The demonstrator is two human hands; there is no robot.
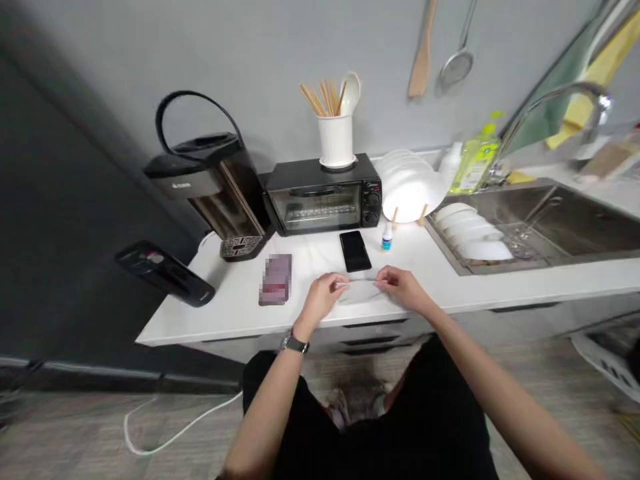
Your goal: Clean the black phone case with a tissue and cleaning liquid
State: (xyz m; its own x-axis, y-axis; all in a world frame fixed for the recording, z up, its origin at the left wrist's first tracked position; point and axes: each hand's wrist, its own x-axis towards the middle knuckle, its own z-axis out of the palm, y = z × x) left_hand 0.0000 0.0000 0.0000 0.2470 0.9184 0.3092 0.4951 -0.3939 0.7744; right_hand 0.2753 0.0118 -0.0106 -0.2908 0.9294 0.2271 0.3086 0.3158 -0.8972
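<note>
Between my two hands, just above the front edge of the white counter, stretches a thin, clear or whitish strip (362,281). My left hand (323,295), with a watch on its wrist, pinches the strip's left end. The right end is pinched by my right hand (400,287). Beyond the strip lies a black phone (355,251). A small white bottle with a blue label (387,237) stands to the right of the phone. On the left, a blurred purple item (276,279) rests on the counter.
A toaster oven (323,203) carries a white utensil holder (336,140). To its left are a dispenser (215,190) and a dark flask (167,275). White plates (413,190), soap bottles (475,160) and a sink holding bowls (550,257) are at the right.
</note>
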